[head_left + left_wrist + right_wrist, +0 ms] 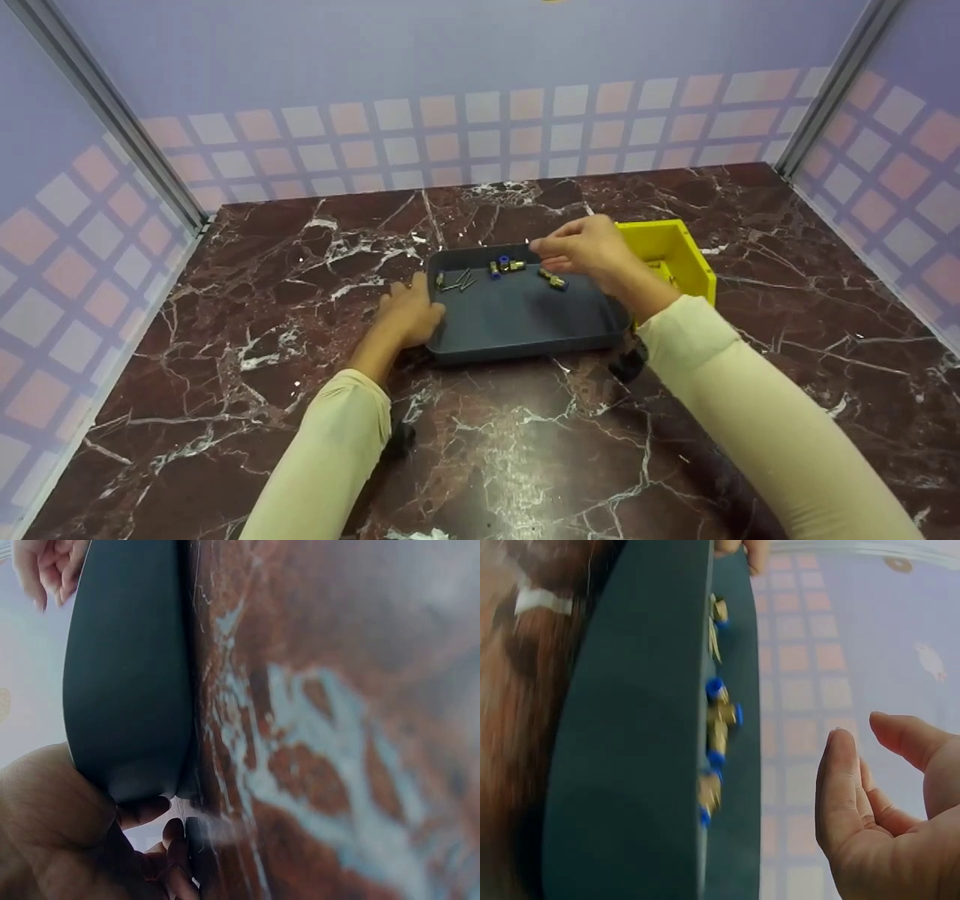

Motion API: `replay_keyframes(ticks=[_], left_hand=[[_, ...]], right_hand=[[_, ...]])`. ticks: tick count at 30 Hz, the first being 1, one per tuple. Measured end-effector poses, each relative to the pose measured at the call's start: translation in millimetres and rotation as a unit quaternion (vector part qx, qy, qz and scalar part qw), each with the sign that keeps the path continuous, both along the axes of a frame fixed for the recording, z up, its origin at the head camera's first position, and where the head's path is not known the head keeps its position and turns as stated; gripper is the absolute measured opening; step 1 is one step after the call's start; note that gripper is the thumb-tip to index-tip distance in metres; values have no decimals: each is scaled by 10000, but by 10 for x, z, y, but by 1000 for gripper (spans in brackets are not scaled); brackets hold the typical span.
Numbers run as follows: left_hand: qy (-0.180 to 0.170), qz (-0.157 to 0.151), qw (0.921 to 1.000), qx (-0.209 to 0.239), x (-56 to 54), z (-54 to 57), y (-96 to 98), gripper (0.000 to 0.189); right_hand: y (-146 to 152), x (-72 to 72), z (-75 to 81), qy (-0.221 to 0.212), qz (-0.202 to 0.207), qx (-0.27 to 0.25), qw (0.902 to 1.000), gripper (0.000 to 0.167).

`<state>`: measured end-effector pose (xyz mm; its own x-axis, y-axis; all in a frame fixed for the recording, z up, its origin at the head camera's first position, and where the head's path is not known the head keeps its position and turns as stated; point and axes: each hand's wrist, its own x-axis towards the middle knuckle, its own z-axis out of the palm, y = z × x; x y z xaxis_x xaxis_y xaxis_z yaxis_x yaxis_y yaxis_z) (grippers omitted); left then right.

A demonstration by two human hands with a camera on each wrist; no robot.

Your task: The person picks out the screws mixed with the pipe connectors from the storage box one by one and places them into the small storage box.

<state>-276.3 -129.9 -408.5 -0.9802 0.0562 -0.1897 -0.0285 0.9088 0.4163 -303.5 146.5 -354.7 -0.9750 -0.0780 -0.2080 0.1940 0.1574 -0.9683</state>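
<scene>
A dark grey tray (525,322) holds several brass push-in fittings (553,281) with blue collars, and a few thin screws (459,280) near its left end. My left hand (411,311) grips the tray's left side, its thumb and fingers at the rim; in the left wrist view the palm (52,802) lies against the tray's end. Over the tray's right part hovers my right hand (589,251). In the right wrist view the right thumb and fingers (840,787) are loosely bent with a gap between them and nothing held.
A yellow bin (694,262) with small brass parts inside stands at the tray's right end, partly hidden by the right arm. Beneath is a dark red marbled tabletop (300,420). Tile-patterned panels (480,75) enclose the back and sides.
</scene>
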Motion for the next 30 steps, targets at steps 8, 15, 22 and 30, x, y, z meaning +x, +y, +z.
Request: replay_keyframes(ticks=[8,15,22,30], left_hand=[[54,32,10000,48,19,8,-17,64],[-2,46,10000,43,17,-4,-18,65],[19,85,9999,65,7,-6,-3,65],[3,68,10000,52,7,-20,-7,65]], right_hand=[[-395,-83,-183,-191,242,358,9989,35],[-608,-140,-339,-424,167,420,9981,34],[-770,-169,-426,-420,-21,519,9978,40],[-994,-213,-459,-55,-336,1808,9829,27]])
